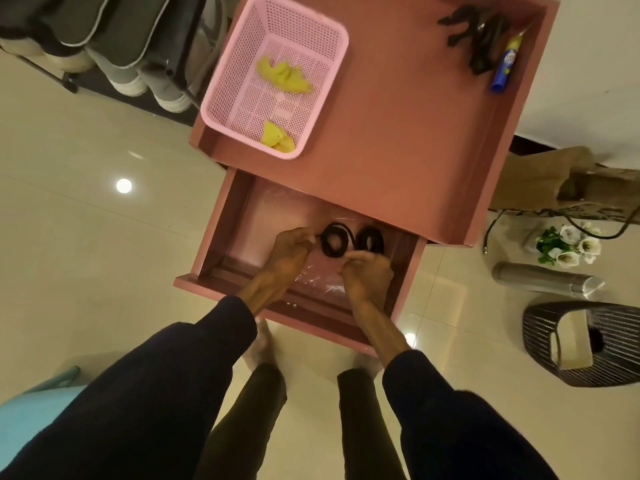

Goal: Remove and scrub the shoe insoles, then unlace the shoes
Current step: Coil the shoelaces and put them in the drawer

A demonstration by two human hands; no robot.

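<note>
Drawer point(221, 233) pulled open, near me; my left hand point(289, 252) pinches the left coiled black lace point(325, 243), my right hand point(369, 273) pinches the right coil point(379, 241); coils side by side.

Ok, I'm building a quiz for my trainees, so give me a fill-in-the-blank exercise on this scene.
1. The left hand and the right hand pinch two coiled black ____.
2. The coils lie in the open ____ of the pink cabinet.
3. The pink basket holds two ____ cloths.
Missing words: shoelaces; drawer; yellow.
</note>
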